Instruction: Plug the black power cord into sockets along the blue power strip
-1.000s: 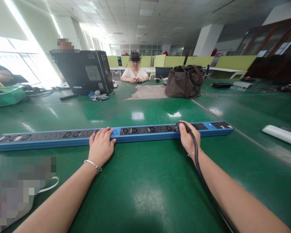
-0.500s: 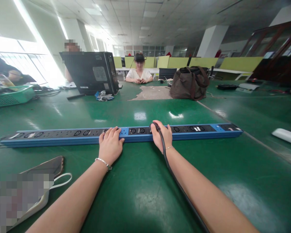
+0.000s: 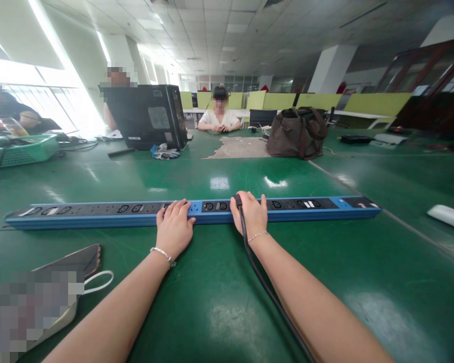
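Note:
A long blue power strip [image 3: 109,220] with black socket panels lies across the green table. My left hand [image 3: 174,222] grips it left of the middle, fingers over the top and thumb by the near edge. A black power plug [image 3: 238,200] is held in my right hand [image 3: 251,214], over the sockets right of the middle. The plug's front is hidden, so I cannot tell how far it sits in a socket. Its black cord [image 3: 255,267] trails toward me along my right forearm.
At lower left lie a phone [image 3: 93,258] and a pouch with a white loop. Beyond stand a black computer case [image 3: 147,116], gloves [image 3: 164,152], a green basket [image 3: 26,153] and a brown bag [image 3: 295,133]. A white object [image 3: 450,216] lies at right. Several people sit around the table.
The view has shifted slightly. The plug and its cord have tilted a little to the left in my right hand. My left hand stays on the power strip.

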Tool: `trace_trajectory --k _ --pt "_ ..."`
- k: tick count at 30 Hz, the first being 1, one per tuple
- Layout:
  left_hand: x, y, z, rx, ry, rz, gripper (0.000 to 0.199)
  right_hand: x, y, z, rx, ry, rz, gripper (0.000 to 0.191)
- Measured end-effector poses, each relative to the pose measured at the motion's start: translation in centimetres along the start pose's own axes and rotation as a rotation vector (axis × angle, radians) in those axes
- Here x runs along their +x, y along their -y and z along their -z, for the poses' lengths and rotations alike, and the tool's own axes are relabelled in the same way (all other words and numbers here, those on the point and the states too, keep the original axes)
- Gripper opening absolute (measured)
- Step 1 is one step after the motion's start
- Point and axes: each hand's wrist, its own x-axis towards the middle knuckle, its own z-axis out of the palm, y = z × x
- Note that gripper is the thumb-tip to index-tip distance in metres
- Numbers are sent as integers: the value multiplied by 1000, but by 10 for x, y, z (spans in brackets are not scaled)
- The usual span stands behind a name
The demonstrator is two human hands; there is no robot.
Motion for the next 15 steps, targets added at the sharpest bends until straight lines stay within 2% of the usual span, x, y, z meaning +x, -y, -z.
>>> trace_trajectory --k 15 --pt "0 0 1 -7 6 0 42 -2 -4 -9 -13 -46 29 29"
